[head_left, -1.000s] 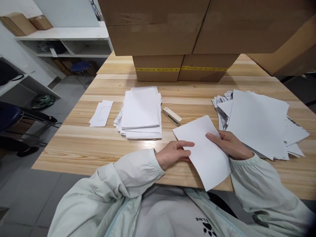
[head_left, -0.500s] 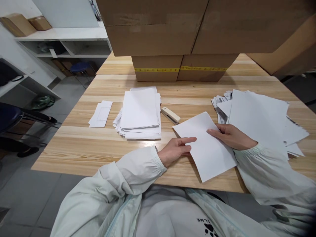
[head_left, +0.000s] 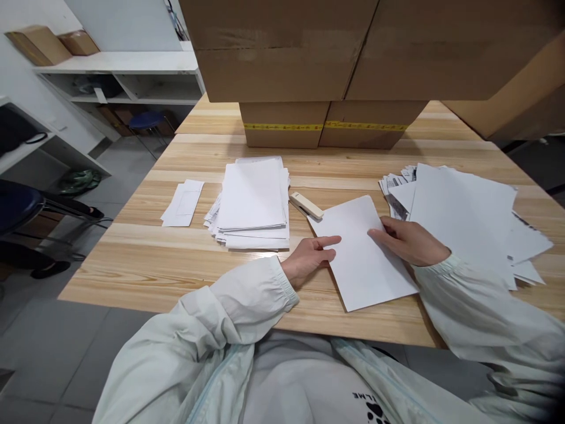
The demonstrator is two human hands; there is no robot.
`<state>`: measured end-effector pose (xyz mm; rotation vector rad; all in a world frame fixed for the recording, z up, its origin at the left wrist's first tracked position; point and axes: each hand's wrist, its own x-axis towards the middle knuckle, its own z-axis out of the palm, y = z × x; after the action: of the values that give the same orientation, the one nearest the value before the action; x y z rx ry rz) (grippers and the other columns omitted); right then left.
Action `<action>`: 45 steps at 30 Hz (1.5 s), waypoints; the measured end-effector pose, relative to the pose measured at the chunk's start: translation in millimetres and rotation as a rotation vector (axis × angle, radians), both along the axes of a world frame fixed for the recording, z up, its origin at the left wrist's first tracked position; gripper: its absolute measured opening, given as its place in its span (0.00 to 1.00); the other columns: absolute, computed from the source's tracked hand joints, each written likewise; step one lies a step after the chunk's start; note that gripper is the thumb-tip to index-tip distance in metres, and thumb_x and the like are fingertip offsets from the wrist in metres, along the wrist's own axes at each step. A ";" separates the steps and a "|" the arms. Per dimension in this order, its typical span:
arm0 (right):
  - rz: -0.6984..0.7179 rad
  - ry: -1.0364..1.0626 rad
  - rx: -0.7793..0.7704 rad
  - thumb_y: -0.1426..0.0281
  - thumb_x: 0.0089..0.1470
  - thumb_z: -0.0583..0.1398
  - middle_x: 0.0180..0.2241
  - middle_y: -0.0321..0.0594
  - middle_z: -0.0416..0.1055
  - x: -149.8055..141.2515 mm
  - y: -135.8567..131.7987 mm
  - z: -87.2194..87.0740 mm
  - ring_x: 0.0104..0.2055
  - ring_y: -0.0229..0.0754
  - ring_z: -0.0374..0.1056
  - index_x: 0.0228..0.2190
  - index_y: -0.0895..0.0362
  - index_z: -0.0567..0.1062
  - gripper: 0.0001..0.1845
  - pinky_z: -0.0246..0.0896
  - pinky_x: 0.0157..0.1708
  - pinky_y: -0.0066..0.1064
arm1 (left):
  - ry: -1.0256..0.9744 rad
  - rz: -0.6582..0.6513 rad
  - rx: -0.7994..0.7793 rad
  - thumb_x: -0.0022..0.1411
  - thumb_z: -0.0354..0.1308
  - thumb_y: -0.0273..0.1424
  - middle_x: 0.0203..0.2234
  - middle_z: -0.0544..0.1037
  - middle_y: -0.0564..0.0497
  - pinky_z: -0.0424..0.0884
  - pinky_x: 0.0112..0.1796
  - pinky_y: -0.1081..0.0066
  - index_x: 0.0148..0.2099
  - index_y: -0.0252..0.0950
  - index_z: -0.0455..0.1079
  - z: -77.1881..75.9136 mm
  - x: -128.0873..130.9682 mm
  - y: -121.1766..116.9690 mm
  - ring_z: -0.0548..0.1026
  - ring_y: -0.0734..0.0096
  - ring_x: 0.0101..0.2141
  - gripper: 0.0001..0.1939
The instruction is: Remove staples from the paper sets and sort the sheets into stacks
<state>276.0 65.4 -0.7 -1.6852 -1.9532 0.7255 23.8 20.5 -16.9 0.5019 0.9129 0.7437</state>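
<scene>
In the head view, a white sheet [head_left: 364, 259] is lying slantwise above the front edge of the table [head_left: 132, 259], right of its middle; how much of it is touching the wood cannot be told. The right hand [head_left: 408, 240] is pinching the sheet's right edge, thumb on top and fingers curling beneath, probably to keep that side firm. The left hand [head_left: 311, 257] is reaching over the left edge, two digits showing slightly apart on the paper; the rest are hiding, so whether they are pinching cannot be told. Holding opposite edges is likely keeping the sheet flat and steady.

The stapler [head_left: 306, 205] is lying by the sheet's far left corner, seemingly for easy reach. Left of it a fairly neat stack [head_left: 252, 197] is resting, with slips [head_left: 183, 203] nearer the table's left edge. A looser pile [head_left: 459, 218] is spreading toward the right edge. Boxes [head_left: 286, 121] are standing toward the far edge.
</scene>
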 end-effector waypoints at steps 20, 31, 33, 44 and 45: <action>0.830 -0.389 0.273 0.79 0.58 0.53 0.62 0.52 0.65 -119.9 104.2 1.8 0.58 0.52 0.69 0.50 0.53 0.79 0.24 0.69 0.50 0.42 | -0.023 -0.018 -0.078 0.53 0.64 0.16 0.33 0.82 0.46 0.77 0.42 0.67 0.53 0.28 0.76 1.7 -16.6 4.7 0.79 0.72 0.33 0.23; 0.747 -0.427 0.229 0.78 0.57 0.54 0.63 0.50 0.64 -110.7 97.7 12.3 0.60 0.54 0.66 0.52 0.52 0.78 0.24 0.65 0.50 0.44 | 0.035 -0.075 -0.074 0.52 0.65 0.16 0.27 0.80 0.49 0.76 0.35 0.72 0.46 0.28 0.79 5.5 -24.7 7.1 0.77 0.76 0.28 0.18; 0.680 -0.406 0.257 0.76 0.58 0.54 0.62 0.49 0.67 -113.9 96.2 19.0 0.60 0.55 0.65 0.53 0.53 0.77 0.24 0.64 0.51 0.45 | 0.045 -0.086 -0.077 0.52 0.64 0.15 0.24 0.78 0.51 0.74 0.31 0.76 0.46 0.28 0.79 6.0 -25.1 7.1 0.75 0.78 0.25 0.18; 0.284 -0.423 0.267 0.65 0.70 0.44 0.42 0.49 0.77 -180.0 83.3 -0.1 0.46 0.52 0.66 0.38 0.59 0.77 0.24 0.55 0.43 0.40 | 0.075 -0.122 -0.106 0.51 0.62 0.13 0.26 0.81 0.49 0.77 0.31 0.75 0.45 0.27 0.79 8.6 -24.9 8.6 0.78 0.76 0.26 0.18; 0.297 -0.442 0.285 0.65 0.70 0.44 0.43 0.50 0.77 -182.0 83.2 -3.5 0.46 0.52 0.66 0.39 0.59 0.77 0.24 0.55 0.44 0.41 | 0.076 -0.124 -0.108 0.51 0.62 0.13 0.26 0.81 0.49 0.78 0.31 0.75 0.45 0.27 0.79 9.1 -25.0 8.8 0.78 0.76 0.26 0.18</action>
<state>93.9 148.6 -4.3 -1.4853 -2.5071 0.1541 -1.2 29.3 -7.9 0.4897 0.9785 0.5628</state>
